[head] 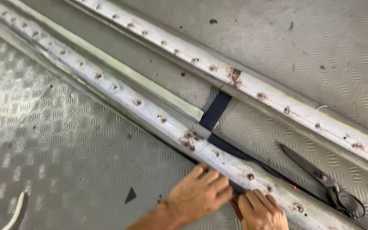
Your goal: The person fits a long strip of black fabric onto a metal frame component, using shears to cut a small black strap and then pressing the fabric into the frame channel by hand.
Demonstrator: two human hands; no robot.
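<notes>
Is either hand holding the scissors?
No: the scissors lie on the plate floor between the rails, apart from both the left hand and right hand.

Right hand (261, 211) cut off by the bottom edge; grip state can't be told. Left hand (197, 195) fingertips hidden over the rail (167, 117) edge. Black strap (215, 111) partly hidden under the rail. Scissors (326, 181) handles clipped at the lower right.
</notes>
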